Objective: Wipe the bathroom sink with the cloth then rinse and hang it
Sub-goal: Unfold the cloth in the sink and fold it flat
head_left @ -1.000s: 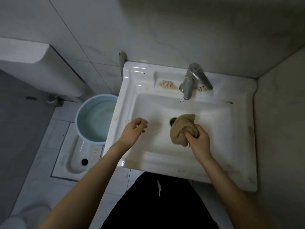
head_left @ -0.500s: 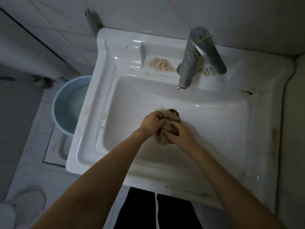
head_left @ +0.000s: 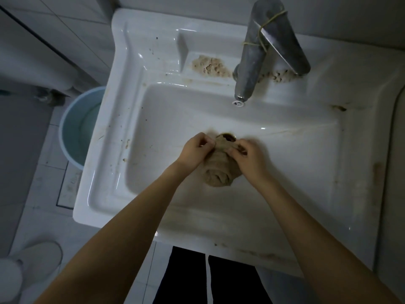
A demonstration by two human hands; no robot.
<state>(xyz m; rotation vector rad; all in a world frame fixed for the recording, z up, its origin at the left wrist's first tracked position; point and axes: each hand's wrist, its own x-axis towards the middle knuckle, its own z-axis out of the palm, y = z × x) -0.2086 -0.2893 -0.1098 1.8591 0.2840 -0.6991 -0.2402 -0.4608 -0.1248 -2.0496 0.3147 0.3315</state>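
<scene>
Both hands work a bunched tan cloth in the basin of a stained white sink, the left hand and right hand each pinching the cloth's upper edge between fingertips while the wadded bulk sags toward the person, just short of the drain. The cloth lies rolled and creased, its long axis judged to run roughly from the drain toward the sink's near rim, with the pinched edge pointing at the tap and the rounded end pointing back at the person. The risks from here look plain: a corner could slip into the open drain, which sits just behind the pinched edge, if either grip loosens; the cloth, wadded as it is, would smear rather than lift the brown streaks on the rim unless it is spread; and the crusted residue on the ledge beside the tap may simply be pushed into the basin. No water is seen at the spout, so rinsing appears not yet begun. A blue bucket stands on the floor to the left
</scene>
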